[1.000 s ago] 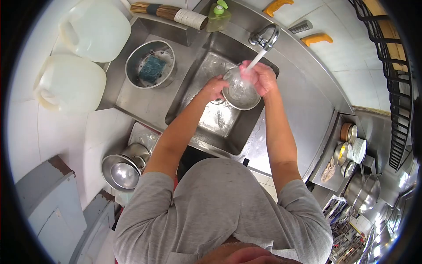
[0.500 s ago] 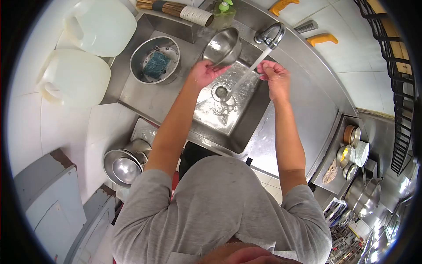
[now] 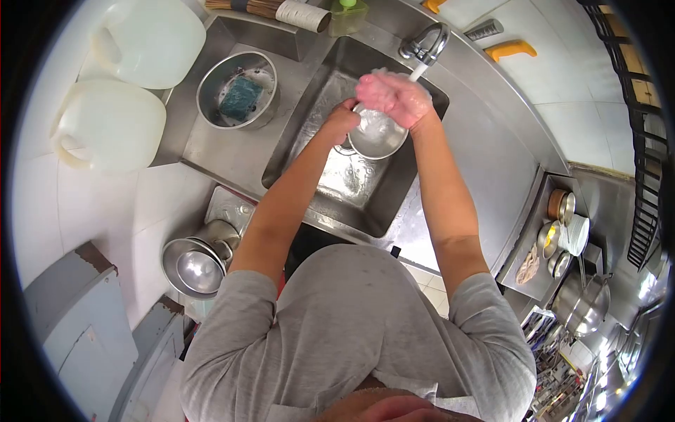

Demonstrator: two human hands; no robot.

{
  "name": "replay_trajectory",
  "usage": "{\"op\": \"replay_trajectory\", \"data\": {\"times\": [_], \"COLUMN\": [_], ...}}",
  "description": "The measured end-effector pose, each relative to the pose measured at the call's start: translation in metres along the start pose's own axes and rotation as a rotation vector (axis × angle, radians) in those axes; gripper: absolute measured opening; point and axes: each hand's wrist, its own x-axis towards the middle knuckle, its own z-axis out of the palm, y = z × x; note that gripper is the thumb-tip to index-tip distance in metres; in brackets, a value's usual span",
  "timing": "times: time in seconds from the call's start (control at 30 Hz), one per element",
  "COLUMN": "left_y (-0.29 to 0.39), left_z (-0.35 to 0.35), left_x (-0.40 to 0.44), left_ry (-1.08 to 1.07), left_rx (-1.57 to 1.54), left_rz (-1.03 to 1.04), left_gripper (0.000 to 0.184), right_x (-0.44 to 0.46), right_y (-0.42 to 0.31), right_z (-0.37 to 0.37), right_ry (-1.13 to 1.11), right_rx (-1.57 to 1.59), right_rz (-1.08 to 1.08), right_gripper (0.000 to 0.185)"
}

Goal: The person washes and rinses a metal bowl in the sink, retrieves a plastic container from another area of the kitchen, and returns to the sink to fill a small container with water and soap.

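My left hand [image 3: 342,124] grips the left rim of a round metal bowl [image 3: 378,138], which is held over the sink [image 3: 281,165] with its inside facing up. The bowl looks wet inside. Above its far side is my right hand [image 3: 395,97], under the running tap [image 3: 426,46]. Water splashes over this hand and blurs its fingers, so I cannot make out how they are held. Part of the bowl's far rim is hidden behind the right hand.
A metal pot [image 3: 204,100] with a dark green scouring pad [image 3: 241,98] stands left of the sink. Two white plastic jugs [image 3: 116,123] are beyond it. A brush [image 3: 302,15] and a green-topped bottle [image 3: 348,17] lie at the back. Stacked bowls [image 3: 191,269] sit lower left.
The bowl has come down and right, from tilted on its side to facing up under the tap. My right hand has moved left into the water, over the bowl. The view has shifted slightly.
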Motion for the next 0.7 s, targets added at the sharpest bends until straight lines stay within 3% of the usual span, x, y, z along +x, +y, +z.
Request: {"op": "replay_trajectory", "data": {"times": [0.03,0.13,0.17,0.23,0.27,0.3,0.33,0.4,0.53,0.7], "left_y": [0.001,0.004,0.006,0.015,0.018,0.021,0.024,0.026,0.051,0.077], "left_z": [0.005,0.014,0.015,0.01,0.004,-0.004,-0.009,-0.014,-0.001,0.059], "left_x": [-0.003,0.001,0.001,-0.015,-0.019,-0.023,-0.026,-0.026,-0.017,-0.002], "left_ry": [-0.047,-0.059,-0.057,-0.049,-0.057,-0.068,-0.082,-0.136,-0.29,-0.352], "left_rx": [-0.037,0.101,-0.005,-0.212,-0.208,-0.203,-0.194,-0.068,-0.12,-0.178], "left_rz": [0.048,-0.069,-0.103,-0.178,-0.172,-0.167,-0.163,-0.235,-0.35,-0.154], "left_gripper": [0.061,0.061,0.059,0.055,0.054,0.053,0.052,0.045,0.047,0.056], "right_x": [-0.008,-0.01,-0.016,-0.048,-0.077,-0.096,-0.1,-0.101,-0.119,-0.166], "right_y": [0.001,0.009,0.02,0.055,0.057,0.054,0.092,0.114,0.096,0.053], "right_z": [0.009,-0.012,-0.02,-0.033,0.001,0.023,-0.01,-0.035,-0.047,-0.057], "right_ry": [0.078,0.477,0.587,0.31,0.349,0.202,0.231,0.227,0.283,0.514], "right_rx": [-0.095,-0.481,-0.687,-1.198,-1.772,-2.021,-2.117,-2.091,-1.787,-1.69], "right_rz": [-0.041,-0.181,-0.169,-0.233,-0.128,0.098,-0.266,-0.458,-0.634,-0.794], "right_gripper": [0.031,0.029,0.026,0.032,0.044,0.056,0.04,0.023,0.015,0.015]}}
